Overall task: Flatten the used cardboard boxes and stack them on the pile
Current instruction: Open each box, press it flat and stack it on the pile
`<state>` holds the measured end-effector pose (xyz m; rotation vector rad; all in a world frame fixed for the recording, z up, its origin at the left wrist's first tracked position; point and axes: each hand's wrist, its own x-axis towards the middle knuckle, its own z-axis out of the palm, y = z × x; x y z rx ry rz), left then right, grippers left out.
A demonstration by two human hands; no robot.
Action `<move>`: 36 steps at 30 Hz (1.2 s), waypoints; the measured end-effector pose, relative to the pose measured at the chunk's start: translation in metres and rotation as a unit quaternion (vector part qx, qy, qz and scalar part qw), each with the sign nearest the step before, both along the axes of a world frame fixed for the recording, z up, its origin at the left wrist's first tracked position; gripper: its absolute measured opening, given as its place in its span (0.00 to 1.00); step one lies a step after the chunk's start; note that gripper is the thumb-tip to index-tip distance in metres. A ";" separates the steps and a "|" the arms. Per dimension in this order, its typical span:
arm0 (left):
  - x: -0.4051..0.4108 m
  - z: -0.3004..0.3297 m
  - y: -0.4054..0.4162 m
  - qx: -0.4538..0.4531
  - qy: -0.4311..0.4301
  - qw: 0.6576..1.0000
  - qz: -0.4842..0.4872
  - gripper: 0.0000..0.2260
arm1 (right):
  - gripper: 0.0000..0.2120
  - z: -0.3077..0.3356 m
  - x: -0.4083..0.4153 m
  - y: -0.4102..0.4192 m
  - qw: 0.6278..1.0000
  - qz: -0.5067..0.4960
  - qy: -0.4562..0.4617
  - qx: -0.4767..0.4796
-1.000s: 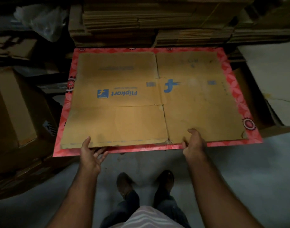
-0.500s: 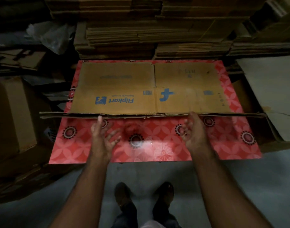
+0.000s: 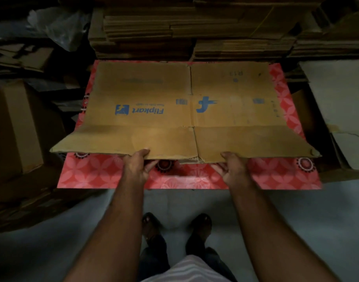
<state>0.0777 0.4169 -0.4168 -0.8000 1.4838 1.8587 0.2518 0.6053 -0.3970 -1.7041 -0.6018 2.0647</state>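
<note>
Your left hand and right hand each pinch the flattened box at its near edge, thumbs on top; fingers underneath stay mostly hidden above the red sheet

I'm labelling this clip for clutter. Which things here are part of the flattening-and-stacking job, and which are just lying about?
Part of the job:
flattened Flipkart box
red patterned sheet under it
left hand and right hand, gripping the box's near edge
stacked flat cardboard

Lying about:
plastic bag
upright box
</note>
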 end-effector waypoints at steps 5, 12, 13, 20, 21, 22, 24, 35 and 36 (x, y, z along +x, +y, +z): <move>0.006 -0.002 -0.003 0.026 0.009 1.000 0.002 0.10 | 0.15 0.001 0.009 0.009 1.000 0.010 0.016 -0.005; -0.004 -0.004 -0.015 0.012 0.038 0.999 -0.002 0.14 | 0.17 -0.007 0.035 0.034 0.998 -0.038 0.056 0.012; -0.003 -0.004 -0.011 -0.004 0.047 0.999 -0.003 0.14 | 0.16 -0.006 0.034 0.034 0.998 -0.019 0.050 0.038; 0.006 0.019 -0.006 0.068 0.046 0.996 0.036 0.08 | 0.11 0.025 0.029 0.044 0.996 -0.004 0.088 0.034; 0.008 0.027 -0.006 0.096 0.045 0.994 0.039 0.07 | 0.10 0.032 0.029 0.048 0.994 -0.010 0.107 0.025; 0.009 0.036 -0.006 0.119 0.047 0.991 0.041 0.08 | 0.09 0.040 0.029 0.051 0.991 -0.017 0.129 0.021; 0.009 0.056 -0.006 0.156 0.074 0.984 0.049 0.09 | 0.08 0.063 0.026 0.054 0.984 -0.031 0.172 0.026; 0.032 0.203 -0.016 0.314 0.232 0.921 -0.012 0.06 | 0.20 0.216 0.062 0.039 0.937 -0.044 0.314 0.145; 0.041 0.217 -0.017 0.314 0.243 0.917 -0.017 0.07 | 0.19 0.228 0.070 0.038 0.932 -0.049 0.319 0.163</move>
